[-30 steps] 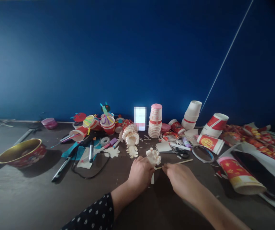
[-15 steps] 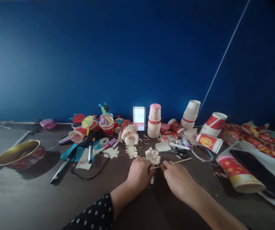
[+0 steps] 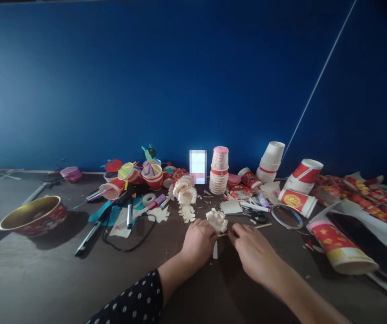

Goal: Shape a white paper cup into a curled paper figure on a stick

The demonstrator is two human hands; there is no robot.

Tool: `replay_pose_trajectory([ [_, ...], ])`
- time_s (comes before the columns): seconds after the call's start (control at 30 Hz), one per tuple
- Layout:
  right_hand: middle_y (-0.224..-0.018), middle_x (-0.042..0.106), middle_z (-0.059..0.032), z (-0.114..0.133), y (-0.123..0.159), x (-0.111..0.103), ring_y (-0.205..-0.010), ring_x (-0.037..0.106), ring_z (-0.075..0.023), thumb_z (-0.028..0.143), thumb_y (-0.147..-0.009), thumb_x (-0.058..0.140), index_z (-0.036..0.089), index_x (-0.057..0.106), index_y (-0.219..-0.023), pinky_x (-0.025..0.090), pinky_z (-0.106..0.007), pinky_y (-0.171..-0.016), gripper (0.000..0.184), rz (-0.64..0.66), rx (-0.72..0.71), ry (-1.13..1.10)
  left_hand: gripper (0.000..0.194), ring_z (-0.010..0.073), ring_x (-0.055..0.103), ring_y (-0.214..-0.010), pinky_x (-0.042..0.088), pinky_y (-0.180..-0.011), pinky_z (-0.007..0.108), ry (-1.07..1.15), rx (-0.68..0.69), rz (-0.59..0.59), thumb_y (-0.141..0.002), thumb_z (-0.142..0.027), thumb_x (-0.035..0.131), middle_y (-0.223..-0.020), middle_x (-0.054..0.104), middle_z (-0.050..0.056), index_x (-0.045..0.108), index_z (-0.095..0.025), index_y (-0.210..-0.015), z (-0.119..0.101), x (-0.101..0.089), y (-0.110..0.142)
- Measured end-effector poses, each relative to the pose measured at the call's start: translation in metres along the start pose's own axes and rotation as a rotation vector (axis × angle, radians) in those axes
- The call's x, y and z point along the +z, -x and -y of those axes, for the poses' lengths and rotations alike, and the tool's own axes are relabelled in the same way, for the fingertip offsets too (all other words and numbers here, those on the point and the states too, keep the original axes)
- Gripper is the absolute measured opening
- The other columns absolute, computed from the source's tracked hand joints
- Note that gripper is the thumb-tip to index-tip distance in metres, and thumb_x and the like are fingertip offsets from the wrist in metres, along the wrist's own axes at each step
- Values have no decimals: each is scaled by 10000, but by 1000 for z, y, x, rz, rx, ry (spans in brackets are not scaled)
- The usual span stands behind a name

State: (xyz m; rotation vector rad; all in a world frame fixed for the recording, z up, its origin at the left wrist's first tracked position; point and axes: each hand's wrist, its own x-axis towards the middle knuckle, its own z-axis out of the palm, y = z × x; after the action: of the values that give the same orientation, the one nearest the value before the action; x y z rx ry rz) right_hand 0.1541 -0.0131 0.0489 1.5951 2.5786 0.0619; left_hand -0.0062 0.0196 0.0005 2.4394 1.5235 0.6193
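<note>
A thin wooden-looking stick lies crosswise between my hands, its right end poking out past my fingers. My left hand is closed around its left part, right beside a white, curled paper flower. My right hand pinches the stick farther right, fingertips bent down towards the table. Below the flower a narrow white paper strip hangs or lies between the hands; its upper end is hidden. Just beyond stands a larger ruffled white paper piece with cut, petal-like edges.
Stacked paper cups stand near the blue wall. Scissors, a roll of tape and a fallen red cup lie to the right. At left are a gold-lined bowl, a black pen-like tool and a marker.
My right hand has shifted slightly right along the stick, leaving less of its right end exposed. The left hand stays by the flower. The whole view has turned a little.
</note>
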Motion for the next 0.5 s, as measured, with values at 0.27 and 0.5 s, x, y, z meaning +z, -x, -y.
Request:
replay_pose_trajectory([
  [0.27, -956, 635, -111, -1, 2, -3, -888, 592, -212, 4, -730, 400, 146, 624, -1032, 361, -329, -845, 402, 50, -53, -19, 82, 174, 545, -756, 376, -717, 266, 63, -59, -16, -781, -193, 587, -737, 629, 20, 627, -178, -711, 1, 3, 1],
  [0.5, -993, 635, -124, 0, 2, -6, -887, 603, -220, 0, -723, 405, 138, 631, -1016, 380, -317, -826, 395, 80, -32, -9, 160, 165, 551, -773, 388, -721, 258, 61, -4, 12, -784, -167, 560, -747, 631, 26, 660, -184, -661, 0, -3, 1],
])
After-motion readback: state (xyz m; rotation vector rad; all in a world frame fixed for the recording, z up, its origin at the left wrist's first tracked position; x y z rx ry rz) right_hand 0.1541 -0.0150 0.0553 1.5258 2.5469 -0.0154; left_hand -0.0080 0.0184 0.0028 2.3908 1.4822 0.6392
